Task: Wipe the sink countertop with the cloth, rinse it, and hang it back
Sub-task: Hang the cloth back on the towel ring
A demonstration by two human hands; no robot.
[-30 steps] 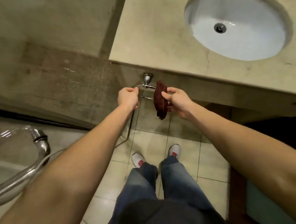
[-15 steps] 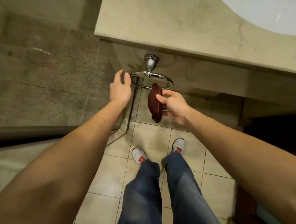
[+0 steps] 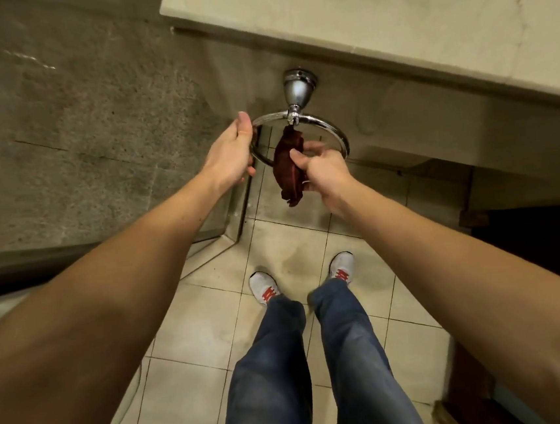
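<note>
The right hand [image 3: 322,170] is gripping the dark red cloth [image 3: 287,166] inside the chrome ring [image 3: 332,130] (left hand [image 3: 231,151] steadying the ring's rim); hanging looks nearly finished.

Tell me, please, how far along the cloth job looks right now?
Wiping and rinsing cannot be confirmed here; only an edge of the countertop shows. In hand: the right hand grips the dark red cloth at the chrome towel ring, which the left hand steadies. Left: letting the cloth hang from the ring and releasing it.

cloth [image 3: 288,163] inside towel ring [image 3: 328,128], below countertop [image 3: 372,15]
</note>
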